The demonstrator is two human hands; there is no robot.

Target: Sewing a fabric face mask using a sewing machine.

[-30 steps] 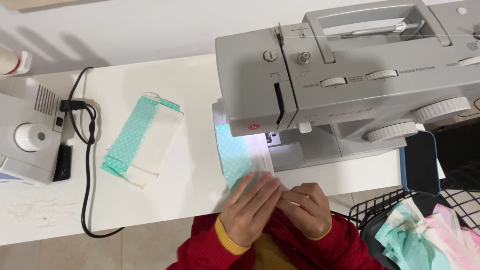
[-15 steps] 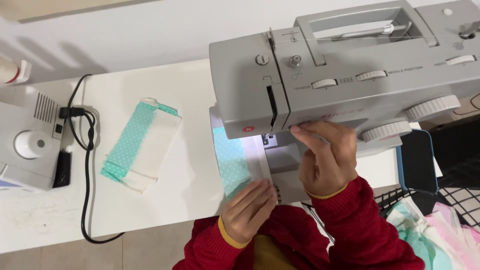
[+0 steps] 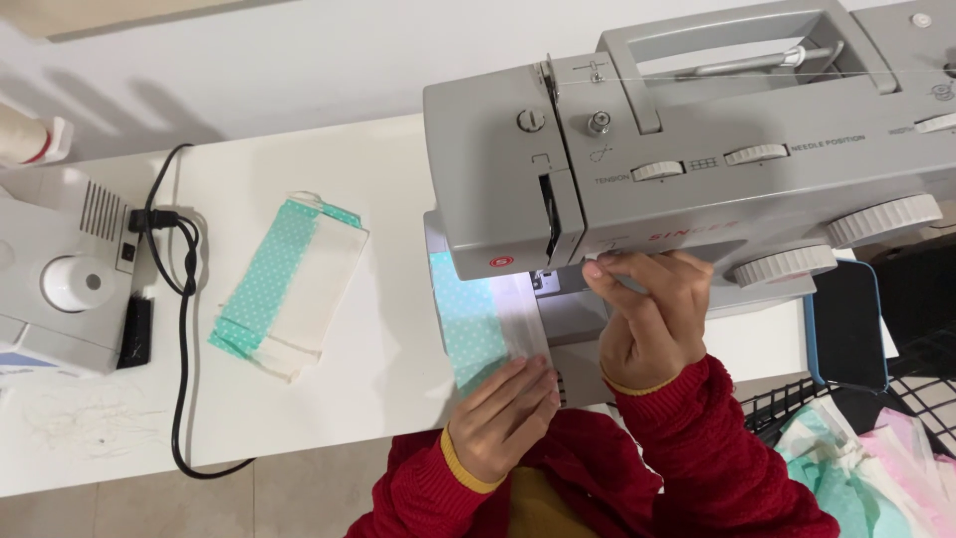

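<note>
Fabric sits under our hands here. It is a strip of teal cloth with small white dots and a white pleated part (image 3: pixel 488 324), and it lies flat on the bed of the big grey sewing machine (image 3: pixel 687 149), in the middle of the frame, running down toward us from under the needle place.

Our left hand (image 3: pixel 503 418) rests at the lower middle of the frame. Its fingers (image 3: pixel 528 384) are stretched out flat and close together, pressing the near end of the cloth down. They grip nothing; they only hold it flat.

Our right hand (image 3: pixel 652 314) is raised to the front of the machine, just right of the needle place. Its fingers are bent, and the tips touch the machine's grey front, near a round ribbed white dial (image 3: pixel 782 266). We cannot tell if they pinch a small part there or only press on it.

To do this well, we think the flat hand should stay light and steady so the cloth stays straight, with fingers well away from the needle.

At the left of the frame, another folded teal and white cloth piece (image 3: pixel 289 284) lies on the white table (image 3: pixel 299 418), near a black cord (image 3: pixel 182 329).
</note>
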